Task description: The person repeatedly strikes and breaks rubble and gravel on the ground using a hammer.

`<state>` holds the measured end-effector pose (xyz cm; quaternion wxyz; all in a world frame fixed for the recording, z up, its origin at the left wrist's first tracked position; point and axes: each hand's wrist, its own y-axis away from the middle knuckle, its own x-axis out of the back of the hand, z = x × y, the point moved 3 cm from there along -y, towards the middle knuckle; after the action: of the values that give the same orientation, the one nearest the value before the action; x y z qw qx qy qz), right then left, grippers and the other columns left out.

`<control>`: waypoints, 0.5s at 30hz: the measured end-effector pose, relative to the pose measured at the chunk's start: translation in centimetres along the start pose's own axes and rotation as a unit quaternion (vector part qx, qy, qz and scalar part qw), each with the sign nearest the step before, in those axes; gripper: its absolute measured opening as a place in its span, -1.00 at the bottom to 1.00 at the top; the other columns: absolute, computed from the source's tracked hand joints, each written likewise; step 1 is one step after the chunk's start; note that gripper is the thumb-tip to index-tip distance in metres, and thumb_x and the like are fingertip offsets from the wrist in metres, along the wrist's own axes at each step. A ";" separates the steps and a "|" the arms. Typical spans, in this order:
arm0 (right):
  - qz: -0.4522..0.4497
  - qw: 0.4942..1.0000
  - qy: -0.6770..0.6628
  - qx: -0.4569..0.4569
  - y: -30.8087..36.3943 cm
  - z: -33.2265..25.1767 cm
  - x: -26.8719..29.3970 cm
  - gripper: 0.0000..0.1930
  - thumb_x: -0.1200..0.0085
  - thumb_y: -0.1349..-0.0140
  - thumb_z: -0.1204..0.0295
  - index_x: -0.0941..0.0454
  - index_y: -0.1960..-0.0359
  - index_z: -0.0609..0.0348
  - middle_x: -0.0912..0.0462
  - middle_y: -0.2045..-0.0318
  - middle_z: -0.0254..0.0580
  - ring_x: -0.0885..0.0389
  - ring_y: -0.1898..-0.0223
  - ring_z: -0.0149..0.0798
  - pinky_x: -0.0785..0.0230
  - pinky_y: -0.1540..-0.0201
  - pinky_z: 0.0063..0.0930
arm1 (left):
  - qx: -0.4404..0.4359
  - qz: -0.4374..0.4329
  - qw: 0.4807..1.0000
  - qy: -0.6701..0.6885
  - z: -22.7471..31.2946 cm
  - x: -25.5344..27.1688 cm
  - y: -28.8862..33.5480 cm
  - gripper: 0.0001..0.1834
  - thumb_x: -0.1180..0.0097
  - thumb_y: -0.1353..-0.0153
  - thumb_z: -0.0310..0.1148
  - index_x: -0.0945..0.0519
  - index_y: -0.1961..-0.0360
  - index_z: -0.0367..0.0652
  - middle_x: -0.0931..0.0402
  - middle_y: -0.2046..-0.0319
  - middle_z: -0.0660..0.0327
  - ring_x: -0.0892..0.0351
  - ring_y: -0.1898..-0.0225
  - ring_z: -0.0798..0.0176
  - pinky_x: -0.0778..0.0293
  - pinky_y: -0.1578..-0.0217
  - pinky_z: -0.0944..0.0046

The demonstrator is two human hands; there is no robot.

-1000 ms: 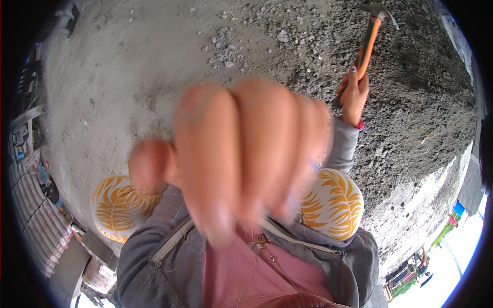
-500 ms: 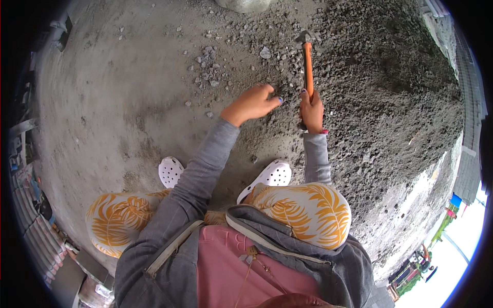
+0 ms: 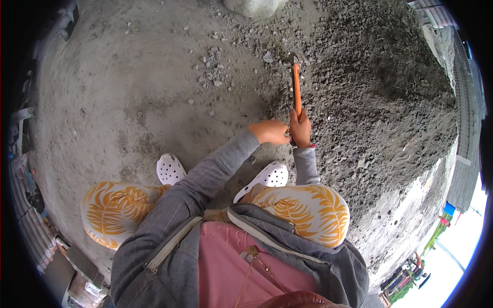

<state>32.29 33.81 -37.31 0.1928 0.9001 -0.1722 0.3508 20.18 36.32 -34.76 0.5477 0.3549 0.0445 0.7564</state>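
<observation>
My right hand [image 3: 301,128] is closed around the handle of a hammer [image 3: 297,90] with an orange shaft and a dark metal head. The head points away from me and lies over grey gravel. My left hand [image 3: 270,132] comes in from the left, its fingers curled in at the lower end of the handle, right beside my right hand. What those fingers hold, if anything, is hidden. Loose grey stones [image 3: 213,66] lie on the ground to the left of the hammer head.
Dark, coarse gravel [image 3: 380,102] covers the ground on the right, and smoother grey concrete [image 3: 113,92] stretches to the left. A large pale rock [image 3: 257,6] sits at the far edge. My white clogs [image 3: 170,169] stand on the concrete close to me.
My right hand has drawn the hammer toward me and slightly left. My left hand has moved right and nearer to me, from above the gravel to the handle's lower end.
</observation>
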 end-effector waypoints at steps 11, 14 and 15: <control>0.106 0.932 -0.311 0.156 2.2 -7.5 5.0 -0.82 0.13 -0.11 0.43 -0.27 0.31 0.27 -0.34 0.73 -0.39 -0.25 0.75 -0.61 -0.07 0.74 -0.70 | -0.026 -0.005 1.000 0.012 0.5 0.5 -0.2 -0.63 0.06 0.04 -0.17 -0.43 0.29 -0.24 -0.45 0.43 0.00 -0.44 0.34 0.00 -0.33 0.35 0.13; 0.041 0.986 -0.143 0.069 1.2 -2.7 1.3 -0.78 0.10 -0.08 0.36 -0.31 0.33 0.26 -0.40 0.73 -0.23 -0.35 0.74 -0.46 -0.18 0.69 -0.57 | 0.006 -0.003 1.000 0.023 0.7 0.7 0.1 -0.66 0.08 0.05 -0.23 -0.43 0.32 -0.28 -0.44 0.43 -0.03 -0.44 0.35 -0.01 -0.32 0.34 0.10; -0.003 0.999 -0.043 0.026 1.1 -1.6 0.6 -0.77 0.09 -0.08 0.33 -0.32 0.34 0.27 -0.41 0.73 -0.17 -0.37 0.74 -0.40 -0.19 0.68 -0.52 | 0.008 -0.006 1.000 0.021 0.5 0.5 0.2 -0.66 0.08 0.05 -0.23 -0.43 0.32 -0.28 -0.44 0.43 -0.03 -0.44 0.35 -0.01 -0.32 0.34 0.10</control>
<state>31.32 33.54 -35.60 0.1628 0.9194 -0.1686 0.3158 20.28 36.51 -34.02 0.5483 0.3431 0.0641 0.7599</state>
